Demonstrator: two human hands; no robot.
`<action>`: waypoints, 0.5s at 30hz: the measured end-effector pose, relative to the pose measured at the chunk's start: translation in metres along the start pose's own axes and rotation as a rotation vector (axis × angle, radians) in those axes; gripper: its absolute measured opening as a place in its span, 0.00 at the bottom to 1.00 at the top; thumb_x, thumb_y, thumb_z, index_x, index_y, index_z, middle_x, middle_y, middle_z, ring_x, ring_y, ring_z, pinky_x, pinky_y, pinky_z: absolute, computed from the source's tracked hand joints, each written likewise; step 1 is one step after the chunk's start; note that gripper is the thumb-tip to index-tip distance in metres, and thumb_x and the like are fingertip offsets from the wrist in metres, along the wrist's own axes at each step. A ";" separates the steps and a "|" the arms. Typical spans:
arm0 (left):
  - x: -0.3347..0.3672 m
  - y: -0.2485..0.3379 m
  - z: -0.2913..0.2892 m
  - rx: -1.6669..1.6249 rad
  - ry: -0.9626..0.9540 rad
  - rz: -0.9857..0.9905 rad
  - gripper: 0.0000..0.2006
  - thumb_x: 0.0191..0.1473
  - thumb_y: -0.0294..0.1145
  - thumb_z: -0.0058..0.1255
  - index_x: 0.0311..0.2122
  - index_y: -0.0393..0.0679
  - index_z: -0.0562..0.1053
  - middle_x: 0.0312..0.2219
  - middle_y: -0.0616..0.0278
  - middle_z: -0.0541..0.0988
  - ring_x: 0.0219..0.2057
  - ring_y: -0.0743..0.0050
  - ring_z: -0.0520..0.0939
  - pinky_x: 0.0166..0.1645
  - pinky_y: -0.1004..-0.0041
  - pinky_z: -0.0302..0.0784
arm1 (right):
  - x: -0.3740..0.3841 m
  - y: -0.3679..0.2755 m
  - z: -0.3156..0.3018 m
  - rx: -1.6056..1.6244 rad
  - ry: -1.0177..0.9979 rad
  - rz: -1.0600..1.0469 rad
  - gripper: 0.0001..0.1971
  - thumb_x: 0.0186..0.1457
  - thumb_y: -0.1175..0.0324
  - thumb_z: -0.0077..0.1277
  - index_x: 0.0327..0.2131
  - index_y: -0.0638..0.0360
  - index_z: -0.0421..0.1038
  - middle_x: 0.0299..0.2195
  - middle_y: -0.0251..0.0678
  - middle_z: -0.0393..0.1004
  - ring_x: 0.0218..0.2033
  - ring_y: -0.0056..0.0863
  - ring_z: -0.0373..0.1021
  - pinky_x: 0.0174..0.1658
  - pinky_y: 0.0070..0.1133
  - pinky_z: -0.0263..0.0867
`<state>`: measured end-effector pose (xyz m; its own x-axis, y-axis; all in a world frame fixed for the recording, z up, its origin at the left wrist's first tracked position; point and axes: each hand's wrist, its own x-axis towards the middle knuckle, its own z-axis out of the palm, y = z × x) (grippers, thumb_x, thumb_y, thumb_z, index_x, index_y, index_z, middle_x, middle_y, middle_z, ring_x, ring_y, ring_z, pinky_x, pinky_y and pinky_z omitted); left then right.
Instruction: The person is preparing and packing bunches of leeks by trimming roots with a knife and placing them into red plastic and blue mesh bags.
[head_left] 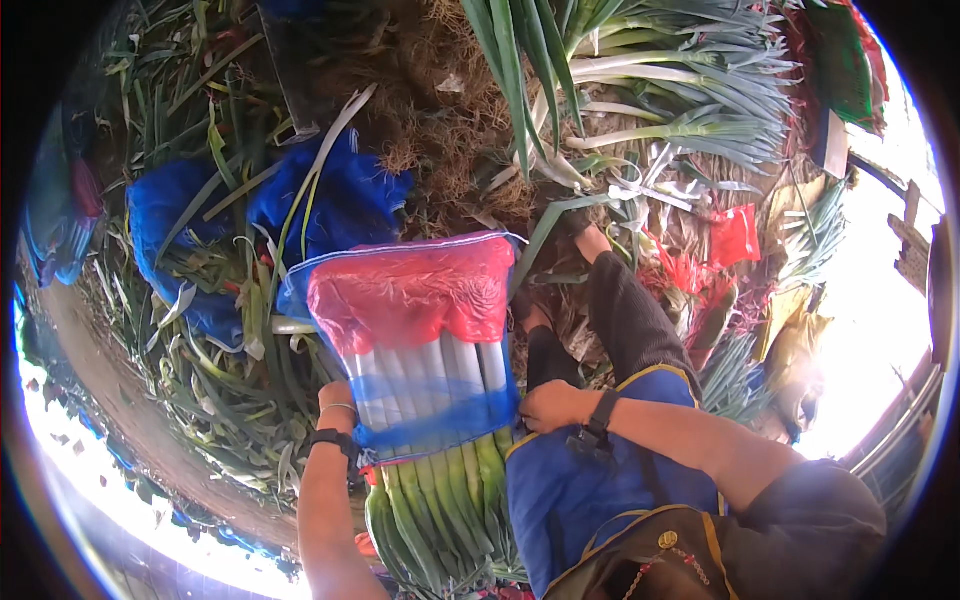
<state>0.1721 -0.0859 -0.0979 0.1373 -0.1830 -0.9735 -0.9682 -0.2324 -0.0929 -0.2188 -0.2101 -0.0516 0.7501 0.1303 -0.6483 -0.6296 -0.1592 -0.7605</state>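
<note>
In front of me lies a bundle of large green onions (440, 500), white stalks away from me and green leaves toward me. A blue mesh bag (425, 410) is drawn over the stalks, its lower edge bunched around them. Inside it, pink-red plastic film (415, 285) covers the far end. My left hand (337, 397) is closed at the bag's left edge, its fingertips partly hidden. At the right edge my right hand (552, 407) is closed on the mesh, knuckles up. White cord runs along the bag's far rim.
Loose green onions (690, 90) are piled at the far right. Blue netting (190, 250) lies among scattered leaves on the left. Dry roots (450, 120) cover the ground beyond the bundle. A red plastic piece (735, 235) lies right of my legs.
</note>
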 end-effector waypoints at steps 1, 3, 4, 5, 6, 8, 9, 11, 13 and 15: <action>-0.003 0.002 -0.003 -0.009 -0.018 0.005 0.13 0.50 0.38 0.45 0.32 0.43 0.79 0.33 0.49 0.80 0.38 0.51 0.81 0.41 0.60 0.76 | -0.003 0.000 0.001 0.013 0.043 0.015 0.11 0.45 0.60 0.48 0.26 0.57 0.73 0.25 0.42 0.74 0.30 0.43 0.72 0.32 0.36 0.66; -0.012 0.005 -0.007 0.003 -0.021 -0.011 0.14 0.51 0.39 0.44 0.33 0.44 0.79 0.35 0.49 0.80 0.39 0.51 0.80 0.42 0.59 0.76 | -0.006 0.000 0.002 -0.039 0.174 0.066 0.11 0.47 0.60 0.48 0.28 0.56 0.73 0.26 0.40 0.74 0.30 0.41 0.71 0.32 0.35 0.65; -0.021 0.004 -0.006 0.028 -0.013 -0.031 0.12 0.50 0.37 0.45 0.34 0.45 0.78 0.35 0.51 0.80 0.38 0.52 0.80 0.41 0.60 0.75 | -0.008 -0.010 -0.002 -0.097 0.258 0.102 0.10 0.48 0.60 0.48 0.29 0.55 0.72 0.26 0.39 0.73 0.30 0.40 0.71 0.32 0.35 0.65; -0.028 0.003 -0.009 0.056 -0.003 -0.046 0.11 0.50 0.35 0.46 0.34 0.47 0.78 0.35 0.52 0.80 0.38 0.52 0.80 0.41 0.60 0.75 | -0.009 -0.022 -0.007 -0.155 0.345 0.143 0.10 0.48 0.61 0.49 0.30 0.55 0.72 0.26 0.37 0.73 0.30 0.39 0.71 0.32 0.34 0.64; -0.038 0.002 -0.011 0.082 0.006 -0.063 0.10 0.49 0.33 0.46 0.35 0.48 0.78 0.35 0.53 0.80 0.38 0.53 0.81 0.41 0.60 0.75 | -0.010 -0.037 -0.011 -0.114 0.450 0.080 0.10 0.48 0.61 0.49 0.31 0.55 0.71 0.26 0.36 0.72 0.30 0.37 0.70 0.33 0.33 0.63; -0.077 0.023 -0.038 0.020 0.323 -0.009 0.10 0.47 0.30 0.48 0.37 0.47 0.73 0.35 0.57 0.77 0.39 0.56 0.78 0.42 0.59 0.71 | -0.010 -0.065 -0.022 -0.034 0.670 -0.035 0.10 0.48 0.61 0.51 0.33 0.54 0.70 0.26 0.33 0.71 0.29 0.34 0.69 0.33 0.31 0.62; -0.098 0.034 -0.049 -0.091 0.462 -0.014 0.10 0.46 0.29 0.48 0.38 0.47 0.73 0.36 0.57 0.76 0.38 0.56 0.77 0.42 0.59 0.70 | -0.009 -0.075 -0.021 -0.027 0.638 -0.091 0.12 0.46 0.63 0.52 0.35 0.55 0.69 0.30 0.31 0.69 0.33 0.32 0.67 0.36 0.29 0.61; -0.136 0.053 -0.057 -0.310 0.709 0.168 0.12 0.44 0.27 0.50 0.38 0.46 0.72 0.35 0.58 0.74 0.37 0.56 0.75 0.42 0.59 0.68 | 0.000 -0.095 -0.025 -0.131 0.618 -0.130 0.13 0.45 0.62 0.53 0.35 0.53 0.69 0.32 0.29 0.67 0.35 0.30 0.65 0.37 0.28 0.60; -0.162 0.072 -0.058 -0.388 0.764 0.375 0.13 0.42 0.26 0.52 0.37 0.45 0.72 0.35 0.59 0.73 0.35 0.56 0.74 0.42 0.61 0.68 | 0.011 -0.105 -0.021 -0.230 0.608 -0.117 0.13 0.43 0.65 0.51 0.35 0.53 0.69 0.32 0.28 0.62 0.37 0.28 0.61 0.37 0.26 0.57; -0.177 0.087 -0.055 -0.337 0.661 0.397 0.14 0.40 0.27 0.54 0.37 0.45 0.73 0.35 0.60 0.73 0.34 0.56 0.73 0.42 0.62 0.68 | 0.018 -0.103 -0.010 -0.300 0.569 -0.111 0.11 0.44 0.67 0.49 0.34 0.53 0.68 0.32 0.28 0.62 0.37 0.27 0.61 0.36 0.25 0.57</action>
<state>0.0748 -0.1265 0.0774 -0.0044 -0.8086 -0.5884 -0.8707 -0.2863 0.3999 -0.1383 -0.2008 0.0153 0.8490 -0.3638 -0.3831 -0.5205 -0.4517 -0.7246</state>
